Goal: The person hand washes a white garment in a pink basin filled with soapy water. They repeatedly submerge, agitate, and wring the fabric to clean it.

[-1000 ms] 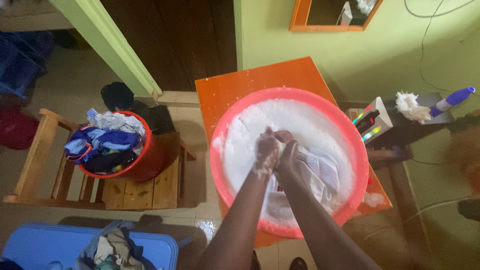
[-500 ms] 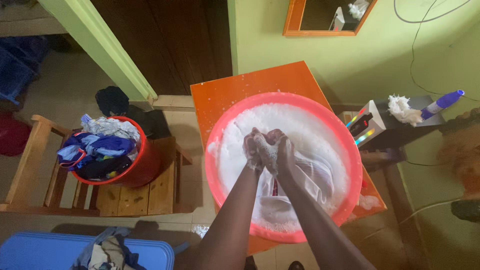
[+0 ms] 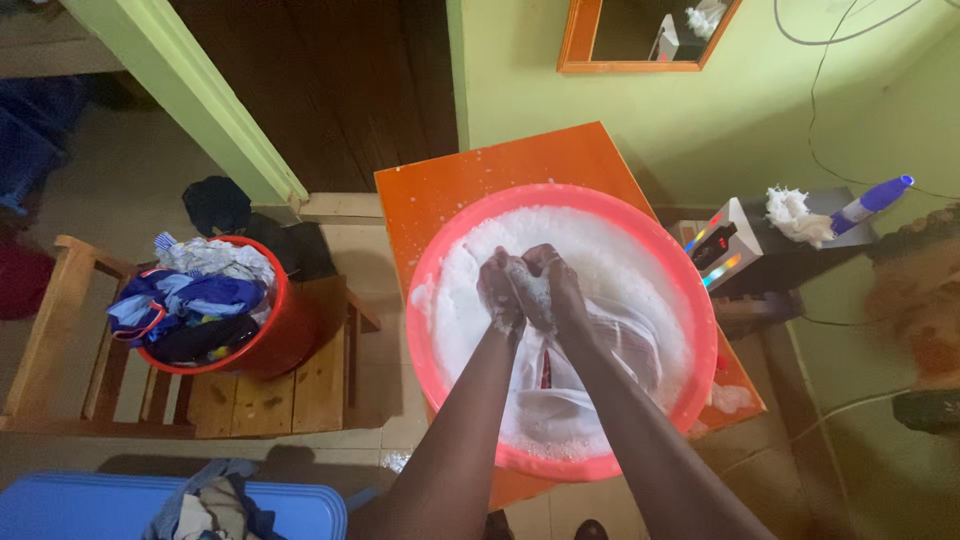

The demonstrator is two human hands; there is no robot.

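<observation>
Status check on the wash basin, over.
Both hands, left hand and right hand, clenched together on white garment. Garment trails into suds in pink basin. Nothing obstructing.

Both forearms are bare from the bottom edge of the view up to the wrists, with no sleeve, cuff, watch, bracelet or glove on either one. The left hand is flecked with white soap foam over its back and knuckles, and the foam thins out toward the wrist. The right hand carries a lighter scatter of the same foam along its fingers and looks wet and slightly shiny. No rings show on the fingers that can be seen. The skin of both forearms looks damp.
</observation>
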